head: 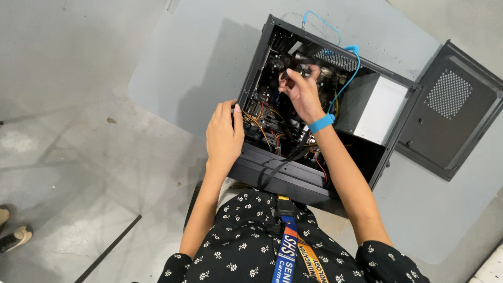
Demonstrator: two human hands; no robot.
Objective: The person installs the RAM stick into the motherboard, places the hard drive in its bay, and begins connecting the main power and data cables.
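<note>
Black metal forms the open computer case, laid on a pale grey surface. At its nine o'clock edge the left hand is rested, fingers pressed together over the rim. Toward twelve o'clock, inside the case, a small dark part is pinched by the right hand, which wears a blue wrist strap. At three o'clock the detached side panel is seen lying flat.

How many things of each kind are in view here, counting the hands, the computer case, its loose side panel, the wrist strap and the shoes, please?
Hands: 2, left hand on the case edge, right hand reaching inside
Computer case: 1
Side panel: 1
Blue wrist strap: 1
Shoes: 2, at the left edge
Total: 7
</note>
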